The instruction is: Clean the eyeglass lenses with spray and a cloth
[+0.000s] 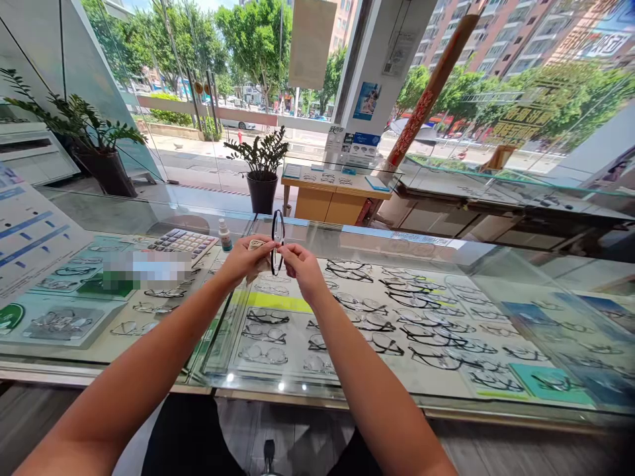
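Above the glass counter I hold a pair of dark-rimmed eyeglasses (pixel 278 226), turned upright on its side. My left hand (pixel 247 258) is closed on a light beige cloth (pixel 256 270) and on the near side of the frame. With pinched fingertips, my right hand (pixel 300 266) grips the eyeglasses around their middle from the other side. Exactly which part each fingertip presses is too small to tell. A small spray bottle (pixel 225 237) with a white top stands on the counter just beyond my left hand.
Under the glass of the display counter (pixel 317 380) lie rows of eyeglasses (pixel 384 344). A calculator-like keypad (pixel 183 242) sits left of the bottle. A printed sheet (pixel 34 231) rises at the left edge. Beyond are a potted plant (pixel 262 188) and a wooden cabinet (pixel 330 201).
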`<act>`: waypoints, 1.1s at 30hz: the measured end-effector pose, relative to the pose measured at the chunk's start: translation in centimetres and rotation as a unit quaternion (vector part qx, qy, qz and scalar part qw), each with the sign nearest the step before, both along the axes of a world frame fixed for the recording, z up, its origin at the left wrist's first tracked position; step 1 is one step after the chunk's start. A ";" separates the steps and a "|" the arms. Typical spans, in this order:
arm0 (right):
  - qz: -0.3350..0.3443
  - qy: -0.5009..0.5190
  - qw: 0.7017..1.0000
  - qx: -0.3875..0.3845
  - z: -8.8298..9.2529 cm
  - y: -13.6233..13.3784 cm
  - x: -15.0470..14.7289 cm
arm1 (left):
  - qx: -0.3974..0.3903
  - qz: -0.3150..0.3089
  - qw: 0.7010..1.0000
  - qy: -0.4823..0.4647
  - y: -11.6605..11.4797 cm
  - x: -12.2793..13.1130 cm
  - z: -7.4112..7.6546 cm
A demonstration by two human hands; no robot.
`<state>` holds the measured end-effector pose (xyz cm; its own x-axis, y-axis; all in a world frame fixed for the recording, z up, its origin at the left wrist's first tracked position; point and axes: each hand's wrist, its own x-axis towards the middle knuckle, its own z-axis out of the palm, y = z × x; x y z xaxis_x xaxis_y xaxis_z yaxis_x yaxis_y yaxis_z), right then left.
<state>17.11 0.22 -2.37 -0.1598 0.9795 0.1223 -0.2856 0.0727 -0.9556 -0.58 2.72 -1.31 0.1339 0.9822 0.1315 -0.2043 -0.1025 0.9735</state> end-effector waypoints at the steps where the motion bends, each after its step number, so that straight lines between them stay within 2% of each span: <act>1: -0.021 -0.018 1.000 0.011 0.0 0.0 -0.1 | 0.002 0.004 1.000 0.001 0.0 0.1 0.1; 5: -0.087 -0.077 0.992 0.058 0.1 -0.2 -0.4 | 0.008 0.018 1.000 0.003 -0.2 0.3 0.4; 23: -0.184 -0.209 0.953 0.118 -0.2 -1.3 -0.5 | 0.047 0.022 0.997 0.050 0.4 0.1 -0.6; 33: -0.235 -0.253 0.931 0.119 -0.2 -1.3 -0.4 | 0.049 0.019 0.996 0.070 0.1 0.1 -0.4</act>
<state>16.72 -1.08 -2.59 0.1843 0.9107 0.3696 0.3139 0.3018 -0.9002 -0.51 2.85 -1.72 0.1198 0.9705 0.2093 -0.0608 -0.2033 0.9772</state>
